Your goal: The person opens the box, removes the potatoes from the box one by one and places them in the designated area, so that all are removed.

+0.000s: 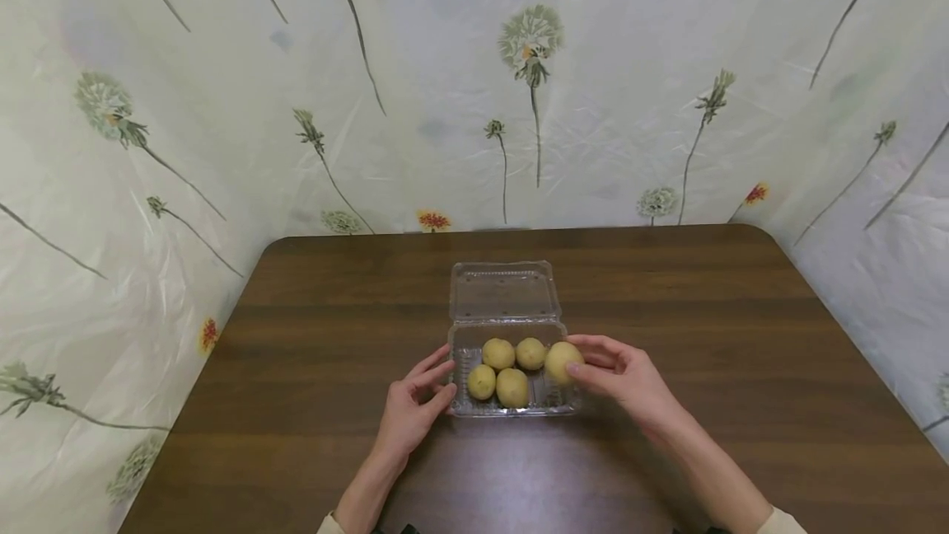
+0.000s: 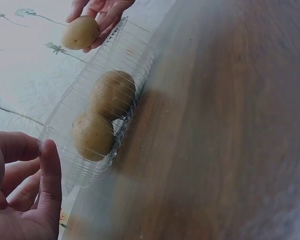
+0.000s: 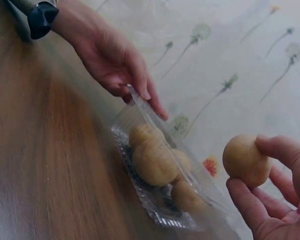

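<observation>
A clear plastic clamshell container (image 1: 461, 410) sits on the table with its lid (image 1: 506, 291) folded back, away from the person. Several round yellow potatoes (image 1: 512, 388) lie inside, mostly toward the left and middle. My left hand (image 1: 412, 409) pinches the container's left rim between thumb and fingers; the left wrist view shows the thumb (image 2: 50, 185) against the clear wall. Between the thumb and fingertips of my right hand (image 1: 626, 377) is another potato (image 3: 246, 160), raised above the container's right end. In the right wrist view it is apart from the other potatoes.
The brown wooden table (image 1: 334, 295) has rounded far corners. Behind it and along both sides hangs a pale plastic sheet (image 1: 445, 64) printed with dandelions. A dark band (image 3: 42, 20) is on the left wrist.
</observation>
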Demonstrator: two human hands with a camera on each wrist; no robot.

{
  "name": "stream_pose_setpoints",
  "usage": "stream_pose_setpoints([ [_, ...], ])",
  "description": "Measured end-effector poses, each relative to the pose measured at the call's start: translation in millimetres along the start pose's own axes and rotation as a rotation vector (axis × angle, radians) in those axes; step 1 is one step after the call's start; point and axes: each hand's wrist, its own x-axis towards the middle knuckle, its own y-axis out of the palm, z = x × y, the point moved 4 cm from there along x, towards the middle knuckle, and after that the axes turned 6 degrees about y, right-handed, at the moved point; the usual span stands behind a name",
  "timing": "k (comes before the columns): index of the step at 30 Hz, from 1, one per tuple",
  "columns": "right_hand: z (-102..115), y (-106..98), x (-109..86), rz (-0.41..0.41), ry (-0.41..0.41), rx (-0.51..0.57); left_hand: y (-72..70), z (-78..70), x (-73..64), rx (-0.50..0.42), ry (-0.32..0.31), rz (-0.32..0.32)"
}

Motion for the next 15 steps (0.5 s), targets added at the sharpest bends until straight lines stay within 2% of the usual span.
stream_pose_setpoints([
  [8, 2, -10, 0.9, -0.032, -0.005, 0.012, -0.3, -0.2, -0.7, -0.012, -0.013, -0.015],
  [15, 0, -26, 5.5, -0.072, -0.009, 0.046, -0.7, 0.6, 0.5, 0.002, -0.013, -0.002],
])
